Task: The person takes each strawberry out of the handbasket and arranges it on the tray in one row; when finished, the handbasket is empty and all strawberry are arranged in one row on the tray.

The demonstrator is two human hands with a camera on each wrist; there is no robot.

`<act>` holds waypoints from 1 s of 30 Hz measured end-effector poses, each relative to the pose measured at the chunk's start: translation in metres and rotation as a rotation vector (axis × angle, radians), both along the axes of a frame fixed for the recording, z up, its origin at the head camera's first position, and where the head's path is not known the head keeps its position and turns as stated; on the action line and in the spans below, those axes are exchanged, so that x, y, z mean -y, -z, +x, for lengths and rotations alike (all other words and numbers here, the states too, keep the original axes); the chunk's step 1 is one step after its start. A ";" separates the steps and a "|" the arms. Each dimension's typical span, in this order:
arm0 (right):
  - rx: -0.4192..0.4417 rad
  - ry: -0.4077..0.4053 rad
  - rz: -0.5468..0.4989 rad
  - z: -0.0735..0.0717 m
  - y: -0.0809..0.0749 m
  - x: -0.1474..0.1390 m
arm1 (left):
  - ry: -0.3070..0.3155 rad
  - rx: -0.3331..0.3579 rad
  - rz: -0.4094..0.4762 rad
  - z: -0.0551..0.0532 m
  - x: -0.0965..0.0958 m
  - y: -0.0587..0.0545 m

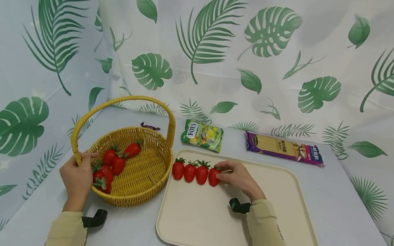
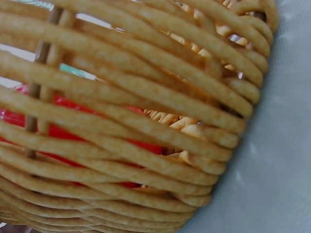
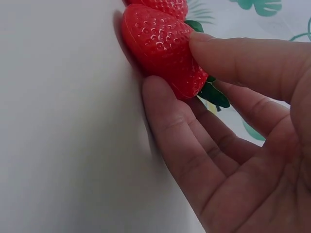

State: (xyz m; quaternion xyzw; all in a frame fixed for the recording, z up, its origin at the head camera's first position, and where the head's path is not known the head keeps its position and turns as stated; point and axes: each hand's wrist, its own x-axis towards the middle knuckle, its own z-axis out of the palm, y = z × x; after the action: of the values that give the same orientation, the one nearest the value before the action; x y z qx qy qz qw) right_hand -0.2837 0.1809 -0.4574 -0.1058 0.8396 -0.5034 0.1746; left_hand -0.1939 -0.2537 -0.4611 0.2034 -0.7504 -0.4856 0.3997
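Note:
On the cream tray (image 1: 205,225) several red strawberries with green leaf caps stand in a row along the upper left. My right hand (image 1: 239,180) holds the rightmost strawberry (image 1: 213,178) by its side; in the right wrist view, the thumb lies on that strawberry (image 3: 163,43) near its leaves, with fingers around its lower end. To the left, a yellow woven basket (image 1: 151,194) with a tall handle has several more strawberries (image 1: 118,165) in its left half. My left hand (image 1: 77,177) grips the basket's left rim by the handle's foot. Red shows through the weave (image 2: 121,97) in the left wrist view.
Behind the tray lie a green candy bag (image 1: 202,135) and a long purple and yellow packet (image 1: 284,148). A small dark wrapped piece (image 1: 150,126) is behind the basket. Leaf-patterned cloth (image 1: 206,57) hangs at the back and sides.

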 end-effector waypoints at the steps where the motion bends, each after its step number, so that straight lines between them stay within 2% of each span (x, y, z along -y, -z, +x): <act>1: -0.001 -0.001 -0.002 0.000 0.000 0.000 | -0.002 0.000 0.001 0.000 0.000 0.000; 9: -0.029 0.017 -0.008 -0.005 0.013 -0.004 | 0.002 -0.007 -0.005 0.000 0.000 0.001; 15: -0.024 0.049 -0.032 -0.006 0.013 -0.007 | 0.007 0.003 -0.002 -0.001 0.001 0.002; 18: -0.021 0.117 -0.057 -0.007 0.011 -0.009 | 0.011 0.000 0.001 -0.002 0.001 0.002; 20: -0.027 0.191 -0.090 -0.008 0.009 -0.010 | 0.014 0.002 0.003 -0.002 0.002 0.003; 25: -0.092 0.334 -0.245 -0.010 0.001 -0.008 | 0.009 0.005 0.008 -0.001 0.002 0.002; 27: -0.121 0.343 -0.297 -0.009 -0.005 -0.005 | 0.008 0.003 0.011 -0.001 0.002 0.001; 30: -0.151 0.316 -0.332 -0.004 -0.016 0.006 | 0.010 0.006 0.009 -0.001 0.001 0.001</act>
State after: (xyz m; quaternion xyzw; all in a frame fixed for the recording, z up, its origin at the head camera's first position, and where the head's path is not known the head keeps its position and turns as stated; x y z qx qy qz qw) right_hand -0.2873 0.1748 -0.4416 -0.0378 0.7621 -0.6463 0.0108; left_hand -0.1948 -0.2551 -0.4621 0.2028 -0.7503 -0.4906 0.3940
